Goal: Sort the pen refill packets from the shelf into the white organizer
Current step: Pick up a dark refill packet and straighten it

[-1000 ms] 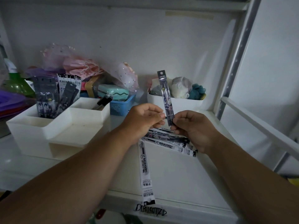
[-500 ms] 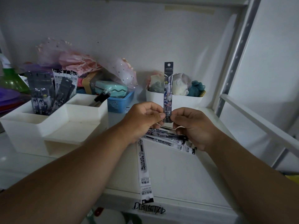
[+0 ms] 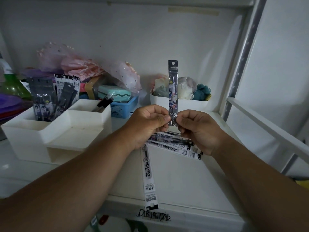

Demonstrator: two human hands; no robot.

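A dark pen refill packet (image 3: pixel 172 87) stands upright above the shelf, pinched at its bottom end by my left hand (image 3: pixel 147 124) and my right hand (image 3: pixel 197 129) together. Under my hands lies a loose heap of refill packets (image 3: pixel 173 145) on the white shelf. One white packet (image 3: pixel 149 174) stretches toward the shelf's front edge. The white organizer (image 3: pixel 55 131) sits at the left; its back left compartment holds several packets standing on end (image 3: pixel 51 96), and its back right one holds a dark item (image 3: pixel 103 103).
Behind the organizer are a blue basket (image 3: pixel 123 108) with a teal case, pink gauze bags (image 3: pixel 80 67), and a white tub (image 3: pixel 180 104) of soft items. A metal upright (image 3: pixel 242 52) and white rail (image 3: pixel 267 129) bound the right side.
The held packet swung from tilted left to straight upright, and both hands rose slightly with it.
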